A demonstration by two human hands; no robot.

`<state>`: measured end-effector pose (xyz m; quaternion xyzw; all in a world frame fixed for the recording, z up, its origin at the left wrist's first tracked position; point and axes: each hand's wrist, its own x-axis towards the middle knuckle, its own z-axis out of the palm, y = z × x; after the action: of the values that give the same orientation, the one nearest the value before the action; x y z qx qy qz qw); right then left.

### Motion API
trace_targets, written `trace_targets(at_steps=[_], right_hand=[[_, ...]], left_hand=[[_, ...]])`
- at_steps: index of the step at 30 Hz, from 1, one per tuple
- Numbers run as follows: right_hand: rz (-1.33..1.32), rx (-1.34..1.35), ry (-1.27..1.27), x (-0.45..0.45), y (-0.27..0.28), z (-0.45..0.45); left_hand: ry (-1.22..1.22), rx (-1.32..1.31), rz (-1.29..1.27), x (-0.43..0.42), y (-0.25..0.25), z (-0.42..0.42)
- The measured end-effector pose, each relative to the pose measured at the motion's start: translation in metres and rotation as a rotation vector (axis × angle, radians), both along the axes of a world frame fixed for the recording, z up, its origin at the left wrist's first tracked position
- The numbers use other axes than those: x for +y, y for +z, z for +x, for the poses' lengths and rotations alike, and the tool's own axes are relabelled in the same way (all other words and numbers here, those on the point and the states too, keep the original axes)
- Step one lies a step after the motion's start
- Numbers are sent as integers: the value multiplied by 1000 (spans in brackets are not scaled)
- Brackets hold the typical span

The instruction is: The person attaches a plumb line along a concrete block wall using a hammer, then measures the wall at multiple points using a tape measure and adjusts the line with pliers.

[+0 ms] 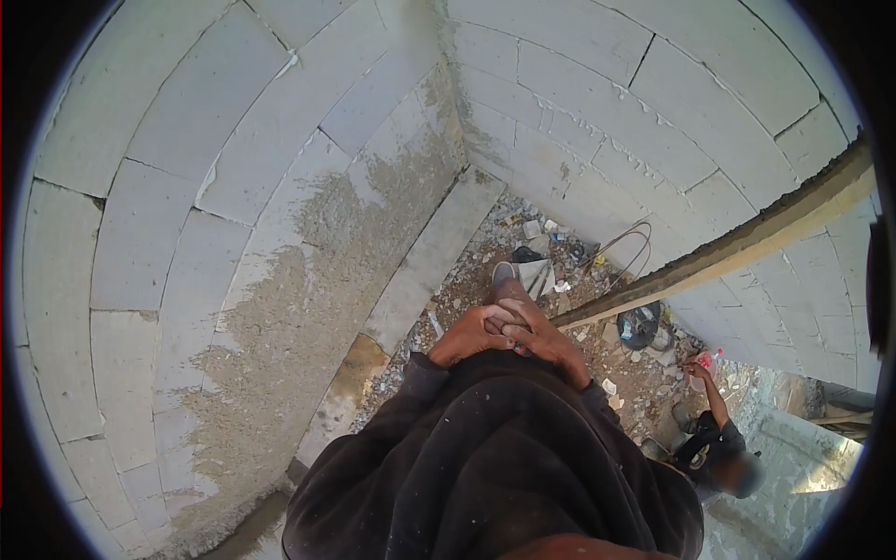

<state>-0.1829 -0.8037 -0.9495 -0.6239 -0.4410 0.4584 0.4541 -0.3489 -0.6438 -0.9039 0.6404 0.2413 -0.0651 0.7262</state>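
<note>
Two pale block walls (149,243) meet ahead of me, the left one carrying a broad patch of rough mortar (289,289). Rubble (467,257) covers the ground at their foot. A long beam (737,238) slants across my right side, its lower end just beside my right hand (546,338); I can't tell if they touch. Another person (719,443) is at lower right. My left hand (464,336) meets the right, each grip narrow, fingers folded together; anything between them is hidden from me. One shoe (504,272) shows beyond.
</note>
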Motion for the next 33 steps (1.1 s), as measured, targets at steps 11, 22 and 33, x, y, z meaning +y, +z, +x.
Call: trace_targets(at_steps=[11,22,33], right_hand=[[-242,212,-115,79,20,106],[-250,97,-333,184,56,229],[279,-880,-649,297,250,294]], left_hand=[[17,-84,50,135,-3,125],[194,-393,110,320,96,220],[587,-662,845,446,165,175]])
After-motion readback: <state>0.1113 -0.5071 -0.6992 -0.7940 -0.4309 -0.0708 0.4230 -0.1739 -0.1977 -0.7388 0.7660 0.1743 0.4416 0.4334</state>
